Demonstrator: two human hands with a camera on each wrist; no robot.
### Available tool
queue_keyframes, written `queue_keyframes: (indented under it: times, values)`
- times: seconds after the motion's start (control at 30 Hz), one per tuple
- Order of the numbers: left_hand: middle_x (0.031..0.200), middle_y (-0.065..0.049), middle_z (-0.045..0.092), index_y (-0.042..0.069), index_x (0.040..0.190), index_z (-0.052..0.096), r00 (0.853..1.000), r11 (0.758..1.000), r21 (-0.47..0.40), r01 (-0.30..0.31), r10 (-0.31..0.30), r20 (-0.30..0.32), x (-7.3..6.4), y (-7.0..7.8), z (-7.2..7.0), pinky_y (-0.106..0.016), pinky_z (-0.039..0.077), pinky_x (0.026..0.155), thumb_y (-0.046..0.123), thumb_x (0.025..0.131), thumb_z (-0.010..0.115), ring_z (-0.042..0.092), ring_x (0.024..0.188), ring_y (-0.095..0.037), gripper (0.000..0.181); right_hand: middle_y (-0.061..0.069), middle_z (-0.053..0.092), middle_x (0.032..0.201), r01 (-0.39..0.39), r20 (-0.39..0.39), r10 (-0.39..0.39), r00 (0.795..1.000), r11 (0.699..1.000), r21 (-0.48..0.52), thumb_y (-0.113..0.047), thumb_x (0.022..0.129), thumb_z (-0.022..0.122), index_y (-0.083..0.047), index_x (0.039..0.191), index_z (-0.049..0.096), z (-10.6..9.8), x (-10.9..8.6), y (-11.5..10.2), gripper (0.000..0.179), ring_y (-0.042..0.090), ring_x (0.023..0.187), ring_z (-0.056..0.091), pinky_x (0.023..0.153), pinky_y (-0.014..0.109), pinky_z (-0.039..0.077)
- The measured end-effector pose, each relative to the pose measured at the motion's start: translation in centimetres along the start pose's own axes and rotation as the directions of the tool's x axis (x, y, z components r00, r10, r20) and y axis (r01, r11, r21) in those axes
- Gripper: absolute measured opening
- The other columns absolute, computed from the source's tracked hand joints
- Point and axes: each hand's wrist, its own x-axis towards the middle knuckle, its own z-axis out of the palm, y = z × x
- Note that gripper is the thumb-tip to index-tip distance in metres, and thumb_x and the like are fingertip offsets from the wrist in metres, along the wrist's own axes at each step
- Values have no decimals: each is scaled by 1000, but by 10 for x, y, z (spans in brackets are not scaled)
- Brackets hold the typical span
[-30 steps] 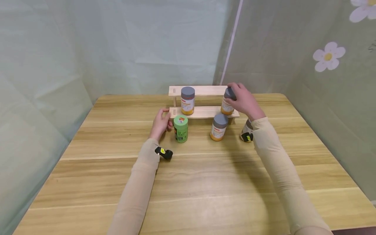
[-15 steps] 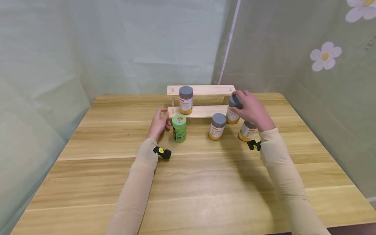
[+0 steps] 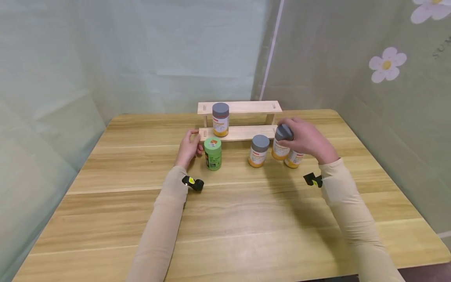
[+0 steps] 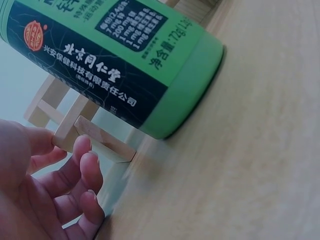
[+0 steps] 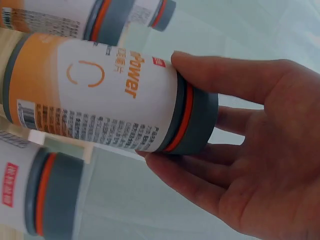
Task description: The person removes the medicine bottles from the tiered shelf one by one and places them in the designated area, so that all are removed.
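A gray-capped supplement bottle (image 3: 280, 147) is gripped near its lid by my right hand (image 3: 306, 140); in the right wrist view, thumb and fingers lie on opposite sides of its cap (image 5: 200, 120). My left hand (image 3: 188, 149) pinches the left end of the lower shelf of a two-tier wooden rack (image 3: 243, 133). Beside that hand stands a green bottle (image 3: 213, 154), large in the left wrist view. One gray-capped bottle (image 3: 220, 120) stands on the lower shelf at left. Two similar ones are in front of the rack: a bottle (image 3: 258, 152) and a partly hidden bottle (image 3: 294, 158).
The wooden table (image 3: 225, 219) extends in front of the rack and to both sides. Light fabric (image 3: 169, 55) hangs behind it, with printed flowers on the right. The held bottle is close to bottles on both its sides.
My right hand has brought its bottle off the right of the lower shelf, forward and slightly right, down beside the other bottles. The left hand stays at the rack's end.
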Motion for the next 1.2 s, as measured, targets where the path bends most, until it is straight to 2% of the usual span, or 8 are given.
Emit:
queue_keyframes:
  times: [0.2,0.43,0.63,0.8,1.0,1.2]
  values:
    - [71,-2,56,19,144,39,1000,1000,1,0,0,8,2,-1,-1,-26,49,55,30,103,43,53,57,-12,42,20,61,116,63,69,-61,996,998,-21,-14,81,76,-7,123,55,3,-6,2,47,35,103,60,89,53,51]
    - [75,-7,57,19,143,40,1000,1000,-19,-10,10,4,3,2,-1,-26,50,55,31,103,43,53,59,-13,42,14,64,110,109,166,-109,980,994,8,-12,78,79,-7,118,57,4,-15,7,46,29,98,62,84,47,54]
    - [75,-6,57,18,143,39,1000,1000,-13,-4,4,13,1,-1,0,-26,50,56,30,104,42,53,58,-12,41,7,65,104,191,291,-185,939,982,9,-14,75,82,-10,111,57,7,-25,9,44,22,93,60,81,40,54]
    - [74,-5,56,18,143,39,1000,1000,-2,-12,12,-3,1,-2,-1,-26,50,55,31,104,41,53,57,-12,41,4,63,104,217,380,-196,904,976,-11,-19,76,83,-14,109,55,7,-31,8,44,19,94,61,83,40,54]
    - [72,-3,56,18,143,40,1000,1000,-2,-20,20,0,3,-2,0,-25,50,56,31,104,42,53,57,-11,41,1,58,106,259,411,-225,884,965,-28,-14,74,83,-15,109,54,7,-38,6,45,18,96,60,84,39,54]
    - [73,-4,57,18,143,39,1000,1000,-9,-15,15,12,2,-2,0,-25,50,56,30,104,42,54,58,-12,41,2,55,107,285,411,-248,877,958,-31,-10,75,82,-18,108,55,9,-41,6,43,21,98,57,84,40,53]
